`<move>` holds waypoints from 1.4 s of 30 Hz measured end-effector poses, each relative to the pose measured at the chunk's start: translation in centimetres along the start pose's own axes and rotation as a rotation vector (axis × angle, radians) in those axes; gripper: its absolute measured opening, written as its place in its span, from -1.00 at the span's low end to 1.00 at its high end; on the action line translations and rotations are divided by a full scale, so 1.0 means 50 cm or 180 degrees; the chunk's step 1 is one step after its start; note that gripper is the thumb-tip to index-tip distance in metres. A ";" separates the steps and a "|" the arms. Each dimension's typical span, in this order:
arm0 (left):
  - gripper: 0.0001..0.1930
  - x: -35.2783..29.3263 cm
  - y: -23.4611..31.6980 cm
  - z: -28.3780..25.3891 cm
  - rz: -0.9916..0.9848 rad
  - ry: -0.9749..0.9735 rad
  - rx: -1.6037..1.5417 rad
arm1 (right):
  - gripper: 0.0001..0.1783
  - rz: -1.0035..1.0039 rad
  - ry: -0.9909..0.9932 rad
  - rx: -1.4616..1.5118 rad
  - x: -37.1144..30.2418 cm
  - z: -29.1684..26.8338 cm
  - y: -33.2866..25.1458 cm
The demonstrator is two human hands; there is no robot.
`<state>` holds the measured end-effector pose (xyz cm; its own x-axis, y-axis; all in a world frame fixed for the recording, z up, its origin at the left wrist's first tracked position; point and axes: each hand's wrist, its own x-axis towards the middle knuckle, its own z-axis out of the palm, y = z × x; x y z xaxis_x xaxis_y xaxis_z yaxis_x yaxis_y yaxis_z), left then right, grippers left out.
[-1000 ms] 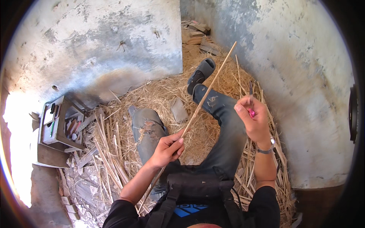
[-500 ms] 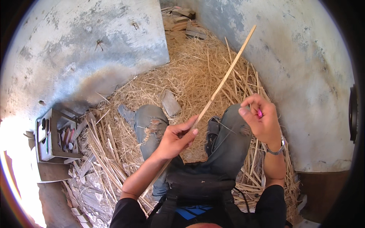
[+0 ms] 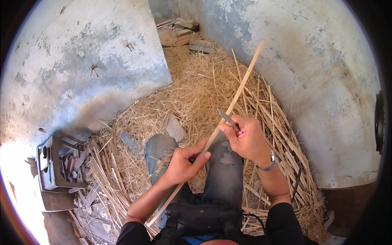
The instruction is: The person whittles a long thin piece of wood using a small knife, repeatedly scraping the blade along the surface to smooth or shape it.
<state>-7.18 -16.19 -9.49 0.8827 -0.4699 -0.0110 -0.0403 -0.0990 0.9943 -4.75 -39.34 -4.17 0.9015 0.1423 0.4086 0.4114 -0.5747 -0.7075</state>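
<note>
A long, pale strip of split bamboo or wood [image 3: 241, 87] runs slantwise over my knees, from beside my left forearm up toward the right wall. Around its middle my left hand [image 3: 184, 165] is closed, thumb on top. My right hand [image 3: 246, 138], with a metal watch at the wrist, grips a small knife [image 3: 229, 119] with a pink handle end. The blade lies at the strip, just above my left hand; whether its edge bites cannot be made out.
Shavings [image 3: 196, 90] cover the floor around my legs. Split strips [image 3: 281, 134] lie along the right wall, more strips [image 3: 110, 183] at left. A small wooden stool-like box [image 3: 57, 163] holding tools stands far left. A flat grey stone [image 3: 174, 129] lies beyond my knees; bricks [image 3: 185, 30] sit in the back corner.
My right hand has come left and down to the strip, and its knife blade now shows against it. My left hand keeps its hold. My right knee has shifted inward.
</note>
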 end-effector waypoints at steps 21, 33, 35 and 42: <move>-0.54 0.020 -0.131 -0.031 -0.0533 0.0303 -0.1398 | -0.89 0.0864 0.0637 0.3008 -0.061 0.032 0.155; -0.54 -0.017 -0.085 -0.006 -0.0131 0.0234 0.0409 | -0.71 0.1065 0.0671 0.0796 -0.017 0.073 0.105; -0.54 -0.018 -0.075 -0.008 -0.0036 0.0293 0.0710 | -0.71 0.1166 0.0595 0.0668 -0.006 0.075 0.094; -0.49 -0.022 -0.093 0.005 0.0529 0.0515 0.1145 | -0.82 0.1282 0.0455 0.0806 -0.005 0.083 0.112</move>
<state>-8.08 -15.43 -14.13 0.9113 -0.3644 0.1917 -0.3238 -0.3466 0.8803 -2.12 -39.24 -10.64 0.9754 -0.1730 0.1364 0.0697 -0.3450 -0.9360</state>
